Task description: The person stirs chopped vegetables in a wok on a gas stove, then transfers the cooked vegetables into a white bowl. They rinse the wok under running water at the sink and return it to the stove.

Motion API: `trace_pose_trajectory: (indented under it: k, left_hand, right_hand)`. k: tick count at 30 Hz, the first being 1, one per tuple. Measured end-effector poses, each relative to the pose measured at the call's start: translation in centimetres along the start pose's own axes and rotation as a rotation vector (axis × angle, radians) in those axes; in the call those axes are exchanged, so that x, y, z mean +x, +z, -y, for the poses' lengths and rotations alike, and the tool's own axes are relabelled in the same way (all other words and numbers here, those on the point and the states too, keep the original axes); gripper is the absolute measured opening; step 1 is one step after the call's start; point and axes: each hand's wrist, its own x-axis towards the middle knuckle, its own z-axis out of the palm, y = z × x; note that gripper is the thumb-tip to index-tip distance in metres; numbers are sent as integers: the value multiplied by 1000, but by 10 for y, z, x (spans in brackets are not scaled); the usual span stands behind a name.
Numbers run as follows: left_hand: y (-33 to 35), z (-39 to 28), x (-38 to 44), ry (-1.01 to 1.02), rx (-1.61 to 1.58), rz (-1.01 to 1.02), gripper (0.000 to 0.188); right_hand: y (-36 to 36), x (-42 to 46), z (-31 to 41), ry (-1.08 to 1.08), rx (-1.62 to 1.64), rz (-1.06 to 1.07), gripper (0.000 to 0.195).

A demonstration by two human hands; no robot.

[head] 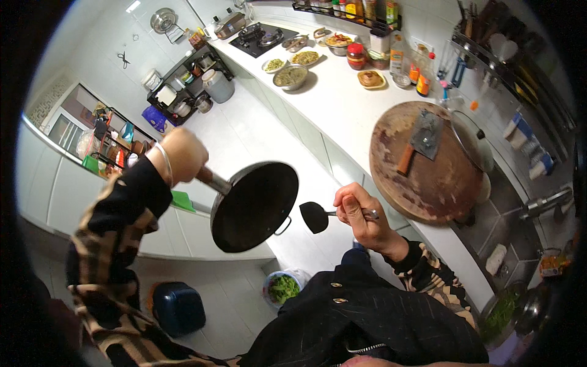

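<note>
My left hand [185, 153] grips the wooden handle of a dark wok [257, 208]. The wok is tilted on edge above the floor, its black inside turned towards me, and no food shows in it. A small wire loop sticks out from its far rim. In my right hand [364, 215] is the metal handle of a wok spatula [315, 217]. Its dark blade points left, a short gap from the wok's rim. Beyond my right hand, a thick round wooden chopping board [399, 183] lies on the counter, with a cleaver [425, 135] on it.
A long white counter [339, 101] carries several filled dishes, such as a metal bowl [290, 77], plus bottles and a gas hob [261, 37]. A glass lid [474, 140] leans beside the board. Below stand a bin with greens [283, 288] and a dark blue stool [179, 309].
</note>
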Motion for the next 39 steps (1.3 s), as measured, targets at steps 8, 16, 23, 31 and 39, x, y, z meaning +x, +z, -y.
trace_pose_trajectory:
  k: [8,16,23,31,39]
  left_hand:
    - [198,156,116,4,-647,673,46]
    - [341,225,138,-293,-1545,817,33]
    - [390,168,178,-602,-2071,626,40]
    - [507,298,266,-395,-2160,493,48]
    - [528,472,403,-251,-2040,230,45]
  right_hand:
    - [10,170,-133,42,42,78,33]
    - [-8,318,-258,503,-242,-173,56]
    - [55,420,-363,588,-291,-128,45]
    - [127,577,-370,574,-316,-296,41]
    - [67,716,-293,82,-553,-809,56]
